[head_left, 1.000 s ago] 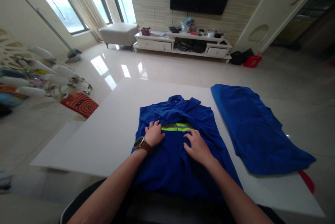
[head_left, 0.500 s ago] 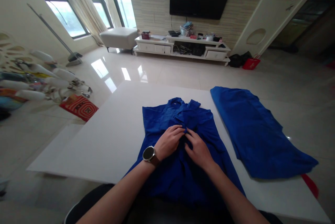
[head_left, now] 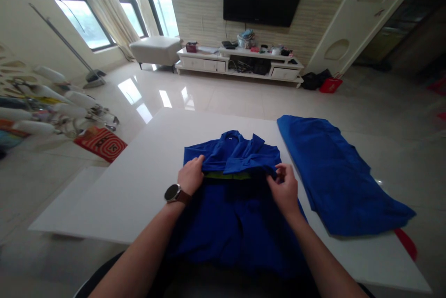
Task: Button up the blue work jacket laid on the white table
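A blue collared shirt (head_left: 240,214) lies front up on the white table, its collar at the far end and its lower part reaching toward my body. My left hand (head_left: 191,175), with a round watch above it, pinches the cloth at the shirt's left side. On the opposite side, my right hand (head_left: 285,186) has thumb and fingers closed on the fabric. Between my hands the cloth forms a raised crosswise edge. Just under that edge shows a yellow-green strip (head_left: 228,176). The shirt's hem is dark and hard to make out.
Another folded blue garment (head_left: 334,172) lies on the right of the white table (head_left: 114,196). A red stool edge (head_left: 406,244) shows below it. Beyond stand a low TV cabinet (head_left: 204,62) and a grey ottoman (head_left: 156,49). A red bag (head_left: 101,144) is at left.
My hands have parted from the shirt's middle to its two sides. Cloth now lies gathered across the chest in a raised edge, and the yellow-green strip has come into view.
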Action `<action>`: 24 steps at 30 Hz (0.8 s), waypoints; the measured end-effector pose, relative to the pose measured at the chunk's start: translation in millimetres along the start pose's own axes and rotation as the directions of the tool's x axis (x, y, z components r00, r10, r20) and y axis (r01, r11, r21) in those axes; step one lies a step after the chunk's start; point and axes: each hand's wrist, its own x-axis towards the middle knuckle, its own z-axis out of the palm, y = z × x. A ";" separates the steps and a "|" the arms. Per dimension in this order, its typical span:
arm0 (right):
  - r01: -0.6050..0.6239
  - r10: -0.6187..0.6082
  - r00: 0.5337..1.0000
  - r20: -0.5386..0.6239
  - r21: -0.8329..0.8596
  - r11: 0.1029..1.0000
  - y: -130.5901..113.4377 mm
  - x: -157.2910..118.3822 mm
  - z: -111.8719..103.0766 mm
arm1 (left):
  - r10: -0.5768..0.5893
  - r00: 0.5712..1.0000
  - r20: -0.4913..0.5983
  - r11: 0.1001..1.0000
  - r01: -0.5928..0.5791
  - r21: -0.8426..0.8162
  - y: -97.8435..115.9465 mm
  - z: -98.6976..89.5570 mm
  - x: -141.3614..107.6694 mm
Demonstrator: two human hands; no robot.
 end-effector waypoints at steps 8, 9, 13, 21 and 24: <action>-0.158 0.116 0.742 0.661 0.003 0.987 1.1 -3.6 -3.3 | 0.193 0.981 -0.009 0.979 -0.192 0.069 -6.8 3.8 3.8; -0.189 0.121 0.714 0.690 0.023 0.982 2.0 -0.1 -7.4 | 0.231 0.973 0.011 0.972 -0.232 0.050 -1.8 9.3 3.9; -0.233 0.250 0.968 0.006 0.384 0.894 26.3 44.6 -60.3 | 0.170 0.981 0.094 0.984 -0.174 0.035 7.5 23.6 3.9; -0.390 0.756 0.522 -0.396 0.677 0.624 82.7 62.4 -119.3 | 0.171 0.985 -0.027 0.961 -0.173 -0.216 -3.1 17.9 17.3; -0.280 0.599 0.602 -0.528 0.563 0.778 76.7 50.5 -97.1 | -0.125 0.948 -0.292 0.793 -0.081 -0.603 -36.9 -4.2 37.3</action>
